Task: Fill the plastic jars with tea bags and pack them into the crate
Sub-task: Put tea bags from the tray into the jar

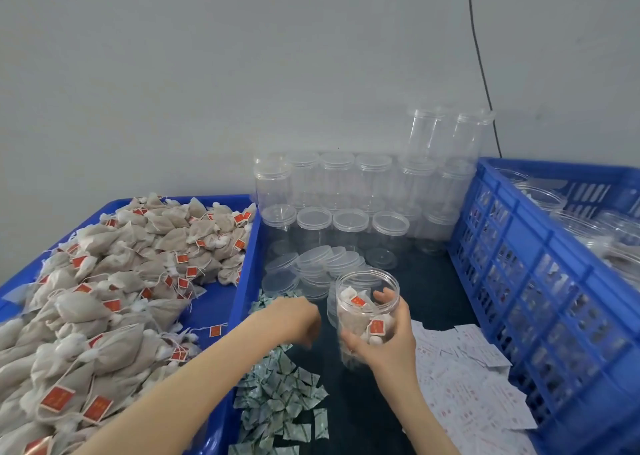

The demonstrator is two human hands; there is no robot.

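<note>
One jar (363, 319), part-filled with tea bags, stands mid-bench, right hand (388, 344) fingers wrapped round it; left hand (294, 319) blurred, fingers unclear, over green packets (280, 395); likely next: lid (280, 283)

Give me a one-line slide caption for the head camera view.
Right hand holds an open jar of tea bags; left hand reaches over green sachets.

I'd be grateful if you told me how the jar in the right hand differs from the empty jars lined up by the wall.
The held jar contains tea bags; the jars by the wall are empty. The held jar is gripped by the right hand and tilted; the wall jars stand upright, some stacked. The held jar's mouth is open; several wall jars seem to be lidded. Both are clear plastic cylinders.
</note>
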